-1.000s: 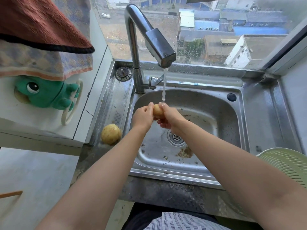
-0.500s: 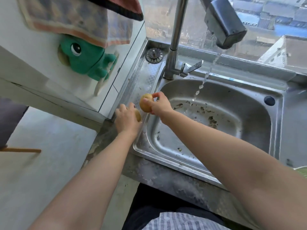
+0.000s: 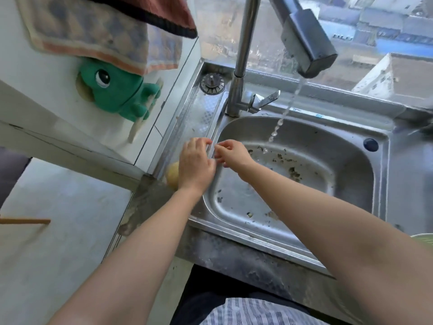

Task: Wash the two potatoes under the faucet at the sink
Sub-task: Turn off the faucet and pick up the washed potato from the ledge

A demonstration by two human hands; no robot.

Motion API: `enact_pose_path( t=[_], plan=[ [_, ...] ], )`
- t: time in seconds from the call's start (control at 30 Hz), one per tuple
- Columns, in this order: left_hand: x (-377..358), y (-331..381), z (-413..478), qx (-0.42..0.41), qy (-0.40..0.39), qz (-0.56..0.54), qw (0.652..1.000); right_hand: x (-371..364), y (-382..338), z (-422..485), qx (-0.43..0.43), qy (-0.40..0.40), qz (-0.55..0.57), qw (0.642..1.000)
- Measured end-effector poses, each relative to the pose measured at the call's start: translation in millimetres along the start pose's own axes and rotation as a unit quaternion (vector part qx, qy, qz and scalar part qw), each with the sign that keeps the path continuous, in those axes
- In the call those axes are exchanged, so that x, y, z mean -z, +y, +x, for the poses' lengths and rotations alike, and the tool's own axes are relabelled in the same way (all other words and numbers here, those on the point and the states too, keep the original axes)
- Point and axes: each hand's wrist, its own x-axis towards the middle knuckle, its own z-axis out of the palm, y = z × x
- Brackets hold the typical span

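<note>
One yellow potato lies on the sink's left ledge and peeks out from under the heel of my left hand. That hand rests palm down over the ledge, and what its fingers hold is hidden. My right hand hovers over the basin's left rim, fingers bent, their tips touching my left hand's fingers; nothing shows in it. The second potato is out of sight. Water runs from the faucet in a thin stream into the steel sink, to the right of both hands.
Dirt specks lie in the basin. A green frog toy and hanging towels are on the white wall at left. A drain plug sits on the ledge's far end. A green colander's rim shows at right.
My right hand carried the washed potato out of the stream to the left ledge, and that potato is now hidden. My left hand went to the potato on the ledge. The view swung left.
</note>
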Motion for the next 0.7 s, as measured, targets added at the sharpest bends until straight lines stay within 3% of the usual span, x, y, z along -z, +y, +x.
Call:
enact_pose_path(
  t=[0.3, 0.43, 0.57, 0.7],
  plan=[
    [-20.5, 64.3, 85.8, 0.107, -0.088, -0.113, 0.984, 103.6, -14.9, 31.6, -0.016, 0.133, 0.104, 0.986],
    [-24.0, 78.1, 121.8, 0.142, -0.104, -0.169, 0.97, 113.6, -32.3, 68.7, -0.042, 0.137, 0.093, 0.985],
    [-25.7, 83.4, 142.3, 0.167, -0.071, -0.224, 0.957, 113.0, -39.3, 93.1, -0.078, 0.094, 0.053, 0.991],
    [-20.5, 87.6, 149.1, 0.172, -0.014, -0.193, 0.966, 110.7, -38.7, 104.4, -0.041, 0.124, 0.005, 0.991]
  ],
)
